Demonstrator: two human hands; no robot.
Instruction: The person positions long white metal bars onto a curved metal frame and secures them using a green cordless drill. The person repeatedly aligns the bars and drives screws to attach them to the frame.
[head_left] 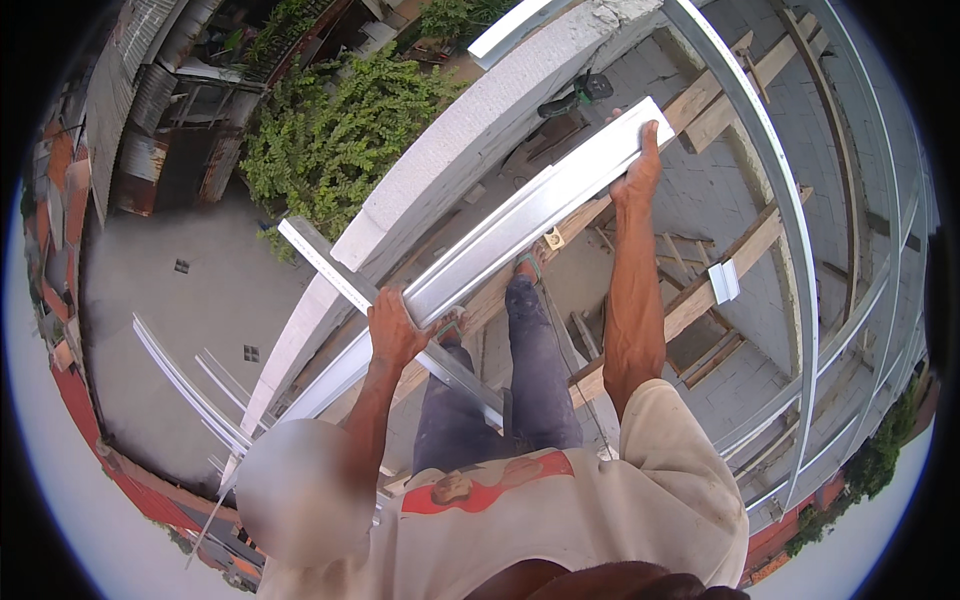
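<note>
A long, shiny metal channel (530, 215) slants from lower left to upper right in front of me, with one stepped edge. My left hand (397, 328) is closed round its near part, where a perforated metal strip (325, 262) crosses close by. Farther up, my right hand (640, 170) grips the far end, its thumb lying along the face and the other fingers mostly hidden beneath. Below the channel, my sandalled feet rest on or beside a wooden beam (490, 298).
A pale block wall (430, 150) runs along the left, with a paved yard far below. Curved metal rafters (785, 200) arch on the right. Wooden beams (740, 245) span the drop; one carries a short metal piece (723, 282). A green power tool (575, 97) lies beyond the wall.
</note>
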